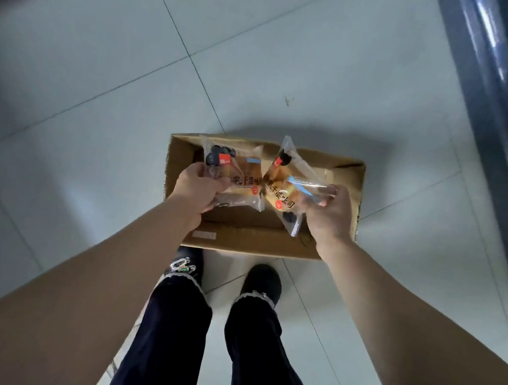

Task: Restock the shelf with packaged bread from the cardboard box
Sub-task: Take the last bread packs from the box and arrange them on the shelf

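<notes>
**2 packs of bread, 1 in each hand, right over the box**

Starting closest: the person stands in dark trousers (177, 331) and black shoes (262, 282), toes almost against the near wall of the cardboard box (250, 242). The box sits open on the tiled floor (93, 96).

Both bare arms reach down over it. The left hand (197, 187) has its fingers curled around the near-left edge of the left pack (239, 169), a clear wrapper with a golden loaf inside and a red square on the label. The right hand (330, 212) pinches the right pack (284, 187) by its right edge, and that one hangs tilted, 1 corner pointing down into the box. The 2 packs sit side by side above the opening, edges about touching in the middle, while the hands stay apart.

Further off to the right, a dark unit (499, 100) runs along the floor. It's too blurry to tell what it is.
</notes>
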Action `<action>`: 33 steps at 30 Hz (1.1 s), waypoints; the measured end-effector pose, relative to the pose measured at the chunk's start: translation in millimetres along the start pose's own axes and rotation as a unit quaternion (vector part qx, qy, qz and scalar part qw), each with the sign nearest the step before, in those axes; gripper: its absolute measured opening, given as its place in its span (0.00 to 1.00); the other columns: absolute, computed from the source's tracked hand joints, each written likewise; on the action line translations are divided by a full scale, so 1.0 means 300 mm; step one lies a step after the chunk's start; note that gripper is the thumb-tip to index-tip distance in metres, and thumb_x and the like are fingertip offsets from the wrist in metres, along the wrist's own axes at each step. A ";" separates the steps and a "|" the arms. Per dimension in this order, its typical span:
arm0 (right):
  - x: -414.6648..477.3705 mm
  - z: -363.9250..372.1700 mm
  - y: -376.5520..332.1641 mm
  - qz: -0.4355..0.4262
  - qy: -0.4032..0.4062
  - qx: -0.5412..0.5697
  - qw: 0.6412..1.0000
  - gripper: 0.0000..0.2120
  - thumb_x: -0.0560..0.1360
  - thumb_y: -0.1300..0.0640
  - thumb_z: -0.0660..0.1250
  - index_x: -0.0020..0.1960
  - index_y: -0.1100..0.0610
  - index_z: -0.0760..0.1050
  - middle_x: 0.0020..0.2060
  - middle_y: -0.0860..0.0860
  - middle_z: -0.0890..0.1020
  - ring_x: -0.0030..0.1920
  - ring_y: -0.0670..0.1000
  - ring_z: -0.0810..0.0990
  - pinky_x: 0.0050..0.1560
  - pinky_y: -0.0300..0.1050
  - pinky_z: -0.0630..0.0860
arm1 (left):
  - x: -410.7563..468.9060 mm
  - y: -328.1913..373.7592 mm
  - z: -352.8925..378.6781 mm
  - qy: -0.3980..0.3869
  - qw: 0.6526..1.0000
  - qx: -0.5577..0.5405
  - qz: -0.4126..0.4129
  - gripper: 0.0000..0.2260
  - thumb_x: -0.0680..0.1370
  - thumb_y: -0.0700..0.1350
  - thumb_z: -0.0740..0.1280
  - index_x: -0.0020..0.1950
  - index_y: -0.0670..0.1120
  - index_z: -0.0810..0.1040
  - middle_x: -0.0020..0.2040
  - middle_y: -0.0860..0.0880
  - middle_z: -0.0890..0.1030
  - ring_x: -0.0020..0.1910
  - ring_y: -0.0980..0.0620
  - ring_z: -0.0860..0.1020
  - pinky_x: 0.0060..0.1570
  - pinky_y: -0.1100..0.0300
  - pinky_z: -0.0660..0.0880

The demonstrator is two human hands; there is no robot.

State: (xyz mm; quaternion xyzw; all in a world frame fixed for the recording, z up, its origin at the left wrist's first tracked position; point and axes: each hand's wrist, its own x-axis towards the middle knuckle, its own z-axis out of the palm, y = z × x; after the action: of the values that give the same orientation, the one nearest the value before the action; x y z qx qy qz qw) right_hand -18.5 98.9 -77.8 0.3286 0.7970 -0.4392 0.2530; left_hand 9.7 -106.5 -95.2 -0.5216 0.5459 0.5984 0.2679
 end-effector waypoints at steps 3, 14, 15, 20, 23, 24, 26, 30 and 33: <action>-0.086 -0.055 -0.149 -0.002 -0.040 0.043 0.998 0.13 0.71 0.66 0.73 0.49 0.53 0.72 0.50 0.54 0.78 0.51 0.54 0.80 0.43 0.45 0.80 | -0.151 0.091 -0.070 0.012 0.998 -0.053 0.014 0.07 0.76 0.36 0.68 0.49 0.47 0.75 0.51 0.45 0.82 0.34 0.54 0.81 0.22 0.66 0.69; -0.450 -0.205 -0.706 -0.085 -0.064 0.070 0.992 0.15 0.76 0.54 0.70 0.60 0.51 0.72 0.54 0.51 0.79 0.50 0.50 0.80 0.44 0.43 0.76 | -0.698 0.373 -0.400 0.005 0.967 -0.237 0.097 0.13 0.77 0.36 0.67 0.61 0.43 0.72 0.49 0.46 0.81 0.43 0.52 0.80 0.41 0.59 0.72; -0.490 -0.214 -0.758 -0.093 -0.064 0.078 0.991 0.14 0.75 0.54 0.71 0.58 0.53 0.73 0.54 0.52 0.80 0.52 0.52 0.80 0.48 0.47 0.78 | -0.745 0.393 -0.433 0.009 0.962 -0.251 0.106 0.10 0.78 0.36 0.66 0.58 0.42 0.72 0.49 0.46 0.81 0.44 0.52 0.80 0.42 0.59 0.72; -0.701 -0.244 -0.986 -0.169 -0.124 0.110 0.972 0.06 0.75 0.60 0.71 0.51 0.58 0.76 0.44 0.52 0.81 0.45 0.52 0.80 0.58 0.55 0.79 | -0.981 0.471 -0.572 0.031 0.934 -0.315 0.164 0.06 0.78 0.36 0.65 0.52 0.44 0.71 0.45 0.46 0.80 0.41 0.52 0.79 0.42 0.59 0.72; -0.831 -0.253 -1.097 -0.222 -0.152 0.093 0.959 0.02 0.76 0.60 0.70 0.48 0.57 0.78 0.42 0.50 0.82 0.41 0.49 0.79 0.50 0.49 0.80 | -1.121 0.493 -0.655 0.048 0.918 -0.334 0.208 0.08 0.79 0.37 0.65 0.58 0.43 0.71 0.45 0.46 0.81 0.42 0.50 0.80 0.40 0.60 0.73; -0.874 -0.255 -1.129 -0.237 -0.155 0.088 0.955 0.01 0.76 0.60 0.70 0.47 0.56 0.78 0.40 0.50 0.82 0.39 0.49 0.79 0.46 0.46 0.80 | -1.170 0.498 -0.682 0.056 0.914 -0.334 0.223 0.06 0.79 0.38 0.65 0.55 0.43 0.72 0.46 0.46 0.81 0.43 0.50 0.81 0.40 0.60 0.73; -0.956 -0.256 -1.184 -0.264 -0.160 0.084 0.947 0.01 0.76 0.60 0.69 0.46 0.58 0.78 0.36 0.50 0.81 0.33 0.48 0.78 0.37 0.40 0.77 | -1.268 0.504 -0.738 0.068 0.908 -0.326 0.256 0.01 0.79 0.40 0.65 0.50 0.44 0.75 0.46 0.45 0.82 0.44 0.48 0.80 0.41 0.59 0.73; -1.117 -0.237 -1.280 -0.306 -0.191 0.063 0.931 0.07 0.76 0.61 0.69 0.39 0.55 0.78 0.30 0.49 0.77 0.27 0.48 0.76 0.36 0.42 0.74 | -1.418 0.499 -0.860 0.127 0.890 -0.328 0.290 0.02 0.78 0.42 0.67 0.48 0.46 0.79 0.47 0.46 0.83 0.46 0.48 0.79 0.44 0.58 0.74; -1.227 -0.192 -1.345 -0.325 -0.216 0.064 0.918 0.08 0.75 0.61 0.70 0.38 0.54 0.78 0.30 0.49 0.77 0.31 0.50 0.75 0.44 0.49 0.77 | -1.512 0.499 -0.954 0.191 0.875 -0.321 0.309 0.02 0.77 0.44 0.70 0.46 0.48 0.82 0.43 0.50 0.83 0.43 0.53 0.78 0.45 0.61 0.71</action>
State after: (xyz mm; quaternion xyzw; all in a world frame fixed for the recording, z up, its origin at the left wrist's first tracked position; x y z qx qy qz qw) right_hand -84.5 -122.9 420.2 -0.0361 0.7559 -0.6077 0.2408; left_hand 113.0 -299.6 416.9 -0.4881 0.4977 0.6818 -0.2219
